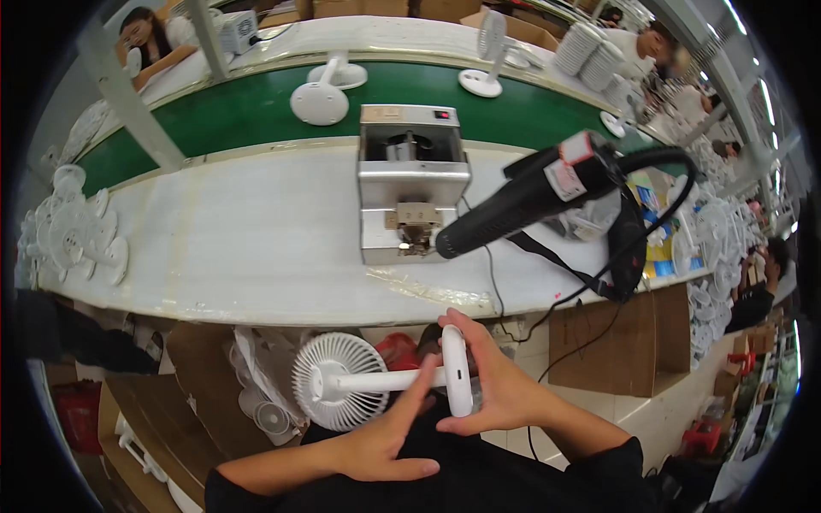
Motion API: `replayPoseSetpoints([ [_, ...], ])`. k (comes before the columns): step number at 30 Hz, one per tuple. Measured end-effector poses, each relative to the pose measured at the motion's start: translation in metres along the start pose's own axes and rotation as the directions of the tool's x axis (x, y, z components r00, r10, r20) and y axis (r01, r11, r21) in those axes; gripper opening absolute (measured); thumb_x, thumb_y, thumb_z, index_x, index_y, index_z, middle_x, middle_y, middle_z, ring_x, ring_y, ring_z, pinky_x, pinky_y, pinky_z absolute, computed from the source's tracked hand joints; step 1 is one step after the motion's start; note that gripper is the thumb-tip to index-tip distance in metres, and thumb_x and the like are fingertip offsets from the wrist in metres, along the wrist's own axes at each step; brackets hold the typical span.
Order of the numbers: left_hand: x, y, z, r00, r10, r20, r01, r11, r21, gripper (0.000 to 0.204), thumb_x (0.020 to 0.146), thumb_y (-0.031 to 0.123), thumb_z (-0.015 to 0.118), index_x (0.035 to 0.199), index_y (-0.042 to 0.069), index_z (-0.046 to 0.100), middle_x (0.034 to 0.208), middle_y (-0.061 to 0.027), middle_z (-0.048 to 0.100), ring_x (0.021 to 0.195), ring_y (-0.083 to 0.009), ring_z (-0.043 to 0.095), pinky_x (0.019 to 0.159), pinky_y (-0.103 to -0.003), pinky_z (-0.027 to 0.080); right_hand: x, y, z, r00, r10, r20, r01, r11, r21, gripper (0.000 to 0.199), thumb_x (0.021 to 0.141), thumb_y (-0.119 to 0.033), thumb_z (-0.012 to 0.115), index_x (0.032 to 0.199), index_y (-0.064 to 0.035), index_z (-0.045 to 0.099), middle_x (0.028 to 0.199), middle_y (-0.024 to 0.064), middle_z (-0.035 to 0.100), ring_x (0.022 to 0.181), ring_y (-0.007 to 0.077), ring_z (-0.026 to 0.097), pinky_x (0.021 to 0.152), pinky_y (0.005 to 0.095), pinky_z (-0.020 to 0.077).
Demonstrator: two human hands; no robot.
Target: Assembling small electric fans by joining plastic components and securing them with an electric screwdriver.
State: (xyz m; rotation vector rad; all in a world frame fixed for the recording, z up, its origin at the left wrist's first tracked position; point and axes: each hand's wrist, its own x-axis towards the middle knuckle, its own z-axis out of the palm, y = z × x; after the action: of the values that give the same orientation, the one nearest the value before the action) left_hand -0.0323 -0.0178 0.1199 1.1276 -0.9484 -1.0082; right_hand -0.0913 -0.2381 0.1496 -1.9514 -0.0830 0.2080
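Observation:
Over my lap is a white fan [338,380], lying on its side with its slatted round head to the left. A straight white neck [376,382] joins the head to a round base [459,372], which stands on edge. My right hand [505,385] grips that base by its rim, fingers at the top and thumb at the bottom. Beside the neck, my left hand [385,440] has its fingers stretched and its thumb apart. It holds nothing; whether its fingertips touch the neck I cannot tell.
A silver metal machine [412,184] sits on the white bench ahead, and a thick black cylindrical tool [530,201] with a cable slants beside it. Fan parts [77,231] crowd the left end. Beyond runs a green conveyor [231,103] carrying fans. Cardboard boxes [607,346] stand below.

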Motion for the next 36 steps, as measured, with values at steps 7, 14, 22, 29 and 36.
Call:
replayPoseSetpoints([
  [7,0.017,0.036,0.003,0.893,0.039,0.448,-0.092,0.991,0.097,0.058,0.086,0.026,0.067,0.134,0.005,0.041,0.125,-0.0177,0.052,0.108,-0.0324,0.053,0.093,-0.034,0.042,-0.053,-0.006,-0.092,0.996,0.059,0.070,-0.056,0.998,-0.040,0.110,0.050,-0.027,0.088,0.143,-0.0036,0.033,0.135,0.0160,0.047,0.112,0.0267,0.052,0.094,0.0370,0.0443],
  [14,0.050,0.110,-0.061,0.817,0.550,0.170,-0.545,0.834,-0.082,0.008,0.082,0.009,0.069,0.083,0.003,0.074,0.084,-0.0069,0.067,0.066,-0.0150,0.058,0.060,-0.022,0.048,-0.177,0.004,-0.165,0.926,0.141,-0.351,0.110,0.786,0.608,0.110,0.051,-0.031,0.083,0.145,-0.0051,0.031,0.136,0.0257,0.045,0.114,0.0400,0.054,0.087,0.0487,0.0516],
  [22,0.081,0.125,-0.071,0.508,0.835,0.210,-0.860,0.506,0.067,0.028,0.077,0.027,0.073,0.063,0.005,0.063,0.062,-0.0035,0.054,0.048,-0.0166,0.042,0.046,-0.026,0.036,-0.290,0.075,-0.252,0.498,0.156,-0.853,0.577,0.675,0.460,0.081,0.074,-0.041,0.068,0.140,-0.0078,0.037,0.133,0.0239,0.044,0.114,0.0430,0.051,0.085,0.0564,0.0546],
  [29,0.056,0.116,-0.060,0.677,0.736,0.019,-0.659,0.594,0.460,0.019,0.075,0.020,0.068,0.064,0.006,0.061,0.061,-0.0039,0.053,0.049,-0.0182,0.042,0.047,-0.029,0.036,-0.296,0.123,-0.311,-0.343,0.378,-0.860,0.600,0.793,0.110,0.060,0.084,-0.039,0.060,0.131,-0.0065,0.043,0.127,0.0227,0.044,0.108,0.0430,0.051,0.078,0.0603,0.0573],
  [36,0.074,0.115,-0.071,0.788,0.584,-0.196,-0.286,0.628,0.723,0.011,0.073,0.013,0.063,0.065,0.006,0.060,0.060,-0.0042,0.051,0.050,-0.0198,0.042,0.047,-0.032,0.036,-0.296,0.152,-0.335,-0.514,0.551,-0.658,0.688,0.722,0.067,0.058,0.081,-0.041,0.063,0.124,-0.0057,0.046,0.124,0.0226,0.044,0.103,0.0432,0.052,0.072,0.0585,0.0594],
])
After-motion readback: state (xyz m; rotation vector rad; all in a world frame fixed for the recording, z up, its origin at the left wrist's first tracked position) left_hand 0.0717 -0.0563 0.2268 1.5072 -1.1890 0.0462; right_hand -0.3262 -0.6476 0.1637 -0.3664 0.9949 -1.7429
